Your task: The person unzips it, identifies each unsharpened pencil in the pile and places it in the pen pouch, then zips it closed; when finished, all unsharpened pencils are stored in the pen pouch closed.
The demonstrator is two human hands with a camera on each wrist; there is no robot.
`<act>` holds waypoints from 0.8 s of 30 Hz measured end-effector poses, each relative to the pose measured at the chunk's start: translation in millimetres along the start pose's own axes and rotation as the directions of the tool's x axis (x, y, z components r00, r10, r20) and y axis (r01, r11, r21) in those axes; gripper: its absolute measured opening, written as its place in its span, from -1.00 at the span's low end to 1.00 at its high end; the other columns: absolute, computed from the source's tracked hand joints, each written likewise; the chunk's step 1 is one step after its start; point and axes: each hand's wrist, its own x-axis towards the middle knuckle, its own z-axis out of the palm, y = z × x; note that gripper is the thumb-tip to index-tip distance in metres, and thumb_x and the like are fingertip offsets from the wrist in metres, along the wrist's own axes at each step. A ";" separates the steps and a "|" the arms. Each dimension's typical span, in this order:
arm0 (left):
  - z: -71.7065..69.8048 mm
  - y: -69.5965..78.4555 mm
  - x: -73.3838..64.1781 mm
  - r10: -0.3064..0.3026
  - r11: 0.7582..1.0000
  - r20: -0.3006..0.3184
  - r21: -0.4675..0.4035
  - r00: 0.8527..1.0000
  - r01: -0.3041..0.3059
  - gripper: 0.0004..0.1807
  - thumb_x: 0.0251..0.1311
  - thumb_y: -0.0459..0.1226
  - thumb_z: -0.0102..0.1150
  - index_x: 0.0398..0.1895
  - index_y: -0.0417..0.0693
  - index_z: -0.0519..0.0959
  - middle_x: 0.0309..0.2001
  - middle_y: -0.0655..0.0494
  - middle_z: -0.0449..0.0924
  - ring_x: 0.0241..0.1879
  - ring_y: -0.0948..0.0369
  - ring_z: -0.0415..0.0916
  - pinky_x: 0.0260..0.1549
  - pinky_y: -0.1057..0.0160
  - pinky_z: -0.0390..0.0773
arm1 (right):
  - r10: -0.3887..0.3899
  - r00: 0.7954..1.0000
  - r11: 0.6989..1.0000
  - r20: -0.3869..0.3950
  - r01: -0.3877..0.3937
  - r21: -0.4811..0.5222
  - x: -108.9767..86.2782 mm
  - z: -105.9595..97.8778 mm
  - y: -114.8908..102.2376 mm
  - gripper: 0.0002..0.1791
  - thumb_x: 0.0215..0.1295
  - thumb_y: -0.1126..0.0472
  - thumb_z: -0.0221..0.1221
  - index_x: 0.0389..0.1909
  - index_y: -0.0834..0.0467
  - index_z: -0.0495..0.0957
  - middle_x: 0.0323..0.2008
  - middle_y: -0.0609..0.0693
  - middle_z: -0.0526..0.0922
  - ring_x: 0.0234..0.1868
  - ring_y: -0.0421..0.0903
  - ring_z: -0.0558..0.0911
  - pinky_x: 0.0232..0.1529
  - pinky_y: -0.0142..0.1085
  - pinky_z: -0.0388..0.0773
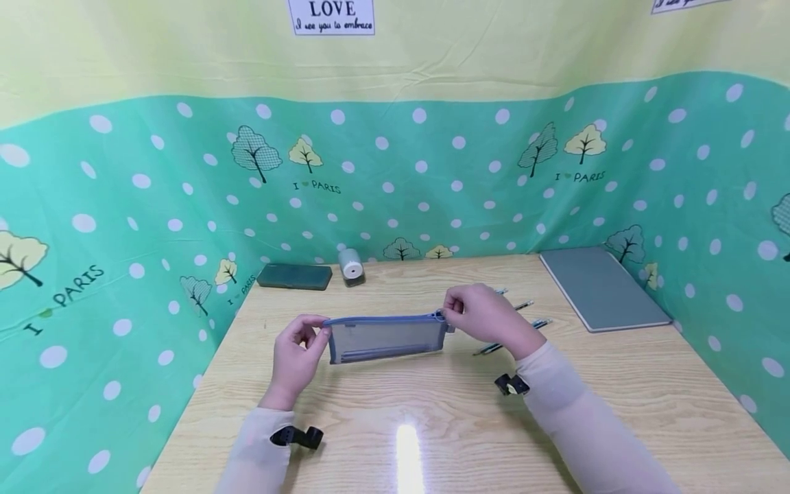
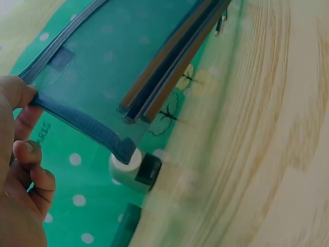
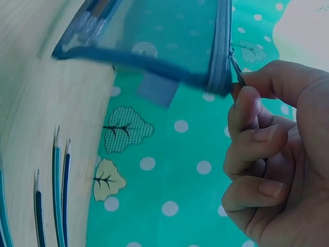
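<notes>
A see-through blue mesh pencil case (image 1: 389,336) with a zipper along its top edge hangs between my two hands above the table. My left hand (image 1: 299,353) pinches its upper left corner between thumb and finger. At the other end my right hand (image 1: 484,317) pinches the zipper pull (image 3: 236,69), which sits close to the case's right end. Several long, thin sticks like pencils (image 2: 167,67) lie along the bottom inside the mesh. A small fabric tab (image 3: 158,90) sticks out from the right side seam.
Several sharpened pencils (image 1: 490,348) lie on the wooden table (image 1: 345,425) behind and beside my right hand. A dark green box (image 1: 295,276) and a white-and-grey cylindrical device (image 1: 352,266) stand at the back left. A grey notebook (image 1: 601,288) lies at the back right.
</notes>
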 end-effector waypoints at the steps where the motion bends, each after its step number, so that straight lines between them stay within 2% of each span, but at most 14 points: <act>1: -0.5 -1.3 0.5 -0.015 1.000 -0.012 -0.004 1.000 0.015 -0.84 0.28 -0.60 0.28 -0.13 -0.31 0.66 -0.50 -0.05 0.44 -0.57 0.12 0.28 -0.59 0.28 0.30 | 0.005 1.000 1.000 -0.006 -0.005 0.001 -0.3 -1.8 1.7 -0.83 0.44 0.12 0.25 -0.41 -0.06 0.60 -0.52 -0.20 0.57 -0.51 -0.19 0.51 -0.35 -0.21 0.52; 3: -0.9 -4.2 1.3 -0.031 0.999 -0.027 -0.011 0.999 0.031 -0.84 0.28 -0.60 0.28 -0.13 -0.32 0.66 -0.52 -0.09 0.42 -0.58 0.12 0.27 -0.60 0.27 0.29 | 0.018 1.000 1.000 -0.011 -0.018 0.001 -0.5 -5.3 4.8 -0.83 0.44 0.12 0.25 -0.41 -0.05 0.60 -0.52 -0.19 0.57 -0.51 -0.18 0.51 -0.35 -0.20 0.51; 6: 0.3 -20.9 0.8 -0.057 0.998 -0.038 -0.002 0.998 0.057 -0.84 0.30 -0.56 0.30 -0.12 -0.23 0.68 -0.58 -0.09 0.35 -0.59 0.13 0.25 -0.61 0.30 0.26 | 0.035 0.999 0.999 -0.001 -0.035 0.010 -0.8 -8.9 8.5 -0.83 0.43 0.12 0.24 -0.41 -0.04 0.61 -0.53 -0.17 0.57 -0.53 -0.16 0.50 -0.36 -0.19 0.50; 10: 3.7 -33.1 0.0 -0.076 0.997 -0.044 0.019 0.996 0.077 -0.83 0.30 -0.57 0.30 -0.13 -0.23 0.67 -0.61 -0.15 0.33 -0.62 0.11 0.22 -0.64 0.31 0.22 | 0.052 0.998 0.998 0.018 -0.052 0.020 -1.0 -11.3 12.3 -0.83 0.44 0.13 0.23 -0.42 -0.04 0.61 -0.54 -0.16 0.56 -0.56 -0.16 0.49 -0.40 -0.19 0.48; 13: 4.8 -33.6 -0.2 -0.070 0.997 -0.040 0.037 0.997 0.072 -0.84 0.29 -0.58 0.29 -0.13 -0.28 0.65 -0.62 -0.19 0.31 -0.63 0.09 0.21 -0.65 0.30 0.21 | 0.059 0.998 0.998 0.034 -0.060 0.035 -1.2 -12.5 14.2 -0.80 0.46 0.12 0.23 -0.43 -0.03 0.60 -0.56 -0.15 0.57 -0.58 -0.16 0.51 -0.42 -0.19 0.48; 19: 2.1 -47.6 0.6 -0.068 0.996 -0.035 0.057 0.997 0.070 -0.87 0.32 -0.44 0.37 -0.14 -0.09 0.68 -0.63 0.00 0.29 -0.64 0.17 0.21 -0.63 0.33 0.22 | 0.059 0.996 0.996 0.061 -0.063 0.066 -2.9 -14.9 15.3 -0.78 0.46 0.17 0.20 -0.45 0.00 0.59 -0.59 -0.14 0.56 -0.60 -0.14 0.49 -0.43 -0.19 0.46; 24: 0.7 -50.5 2.1 -0.048 0.998 -0.032 0.044 0.998 0.049 -0.89 0.34 -0.37 0.38 -0.15 -0.03 0.68 -0.63 0.06 0.29 -0.64 0.18 0.22 -0.64 0.31 0.22 | 0.058 0.996 0.996 0.064 -0.062 0.070 -2.7 -15.8 15.4 -0.79 0.44 0.18 0.20 -0.45 -0.01 0.59 -0.59 -0.14 0.54 -0.60 -0.15 0.46 -0.40 -0.18 0.46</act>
